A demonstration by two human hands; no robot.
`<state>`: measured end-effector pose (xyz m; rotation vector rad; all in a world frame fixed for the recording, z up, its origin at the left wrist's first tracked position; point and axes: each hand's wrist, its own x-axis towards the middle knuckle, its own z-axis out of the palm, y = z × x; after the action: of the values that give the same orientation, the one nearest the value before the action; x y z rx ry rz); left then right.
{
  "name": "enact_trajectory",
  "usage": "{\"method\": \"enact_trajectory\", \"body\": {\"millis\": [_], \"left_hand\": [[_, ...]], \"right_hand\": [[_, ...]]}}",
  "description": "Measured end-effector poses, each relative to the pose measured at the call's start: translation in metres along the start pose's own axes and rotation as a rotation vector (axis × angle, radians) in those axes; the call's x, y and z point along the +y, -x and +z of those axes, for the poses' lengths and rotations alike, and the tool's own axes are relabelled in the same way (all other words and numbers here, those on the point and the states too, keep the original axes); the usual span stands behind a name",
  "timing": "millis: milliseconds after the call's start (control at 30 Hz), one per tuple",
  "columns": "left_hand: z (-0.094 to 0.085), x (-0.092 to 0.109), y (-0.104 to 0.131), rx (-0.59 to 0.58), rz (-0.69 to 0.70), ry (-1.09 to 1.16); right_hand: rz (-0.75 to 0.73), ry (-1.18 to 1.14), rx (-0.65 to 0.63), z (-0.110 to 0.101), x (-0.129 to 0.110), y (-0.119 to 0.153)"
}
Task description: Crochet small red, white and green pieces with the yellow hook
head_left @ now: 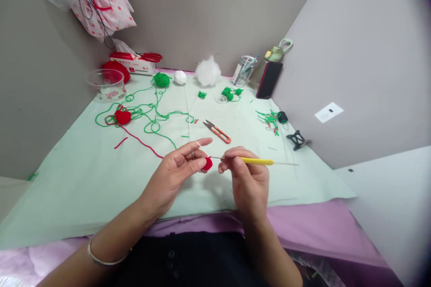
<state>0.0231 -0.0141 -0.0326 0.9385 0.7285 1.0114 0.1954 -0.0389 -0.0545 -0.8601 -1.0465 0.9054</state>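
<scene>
Between the thumb and fingers of my left hand (180, 166) is a small red crochet piece (207, 164). White yarn (187, 107) runs from the white ball (180, 77) down toward my left hand, and a strand crosses its raised index finger. My right hand (247, 179) is closed around a crochet hook with a yellow handle (257, 161). The hook's thin metal tip points left and reaches the red piece. Red yarn (143, 142) runs from a small red ball (123, 116) to behind my left hand.
Orange-handled snips (218, 133) lie just beyond my hands. Loose green yarn (153, 114) spreads across the left. At the back stand a plastic tub (109, 85), tissue box (134, 63), white stuffing (208, 71), clear cup (243, 71) and phone (269, 80). A black stand (298, 140) is at right.
</scene>
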Motion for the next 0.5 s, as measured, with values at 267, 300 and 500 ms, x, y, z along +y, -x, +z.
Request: {"method": "enact_trajectory", "body": {"millis": [267,300,500], "left_hand": [[0.003,-0.01,-0.001,-0.024,0.081,-0.065],[0.004,-0.011,-0.001,-0.017,0.079,-0.059],[0.011,-0.018,-0.002,0.098,0.057,0.054]], "right_hand": [[-0.092,0.06,-0.061,0.007,-0.001,-0.001],[-0.147,0.121,-0.065,0.008,0.0,0.0],[-0.461,0.498,-0.08,0.013,0.004,0.009]]}}
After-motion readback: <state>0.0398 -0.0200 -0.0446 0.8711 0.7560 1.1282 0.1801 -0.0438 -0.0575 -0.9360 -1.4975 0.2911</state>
